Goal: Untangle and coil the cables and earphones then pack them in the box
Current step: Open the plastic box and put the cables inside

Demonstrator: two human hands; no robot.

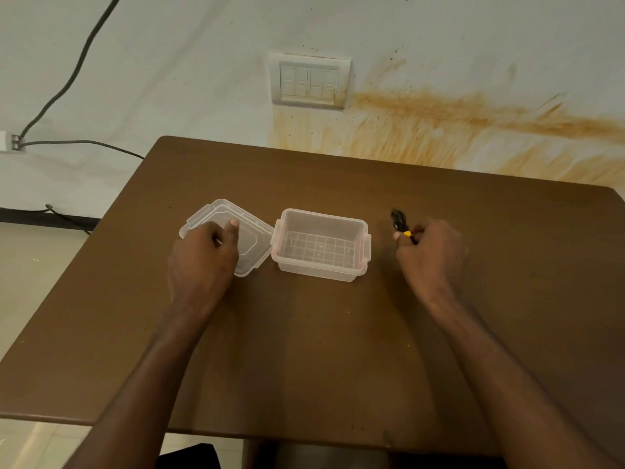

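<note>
A clear plastic box (pixel 362 245) stands open and empty at the middle of the brown table (pixel 304 350). Its clear lid (pixel 252 228) lies flat just left of the box. My left hand (pixel 203 255) rests on the lid, fingers curled over its near part. To the right of the box, my right hand (pixel 431 255) is closed on a small black cable bundle (pixel 398 220) with a yellow piece at my fingertips. The bundle's black end sticks out beyond my fingers toward the wall. How much cable lies inside my hand is hidden.
A stained wall with a switch panel (pixel 309 81) stands right behind the table's far edge. At left, a dark wall cable (pixel 67 79) runs to a socket (pixel 15 142). Bare tabletop lies in front of and right of the box.
</note>
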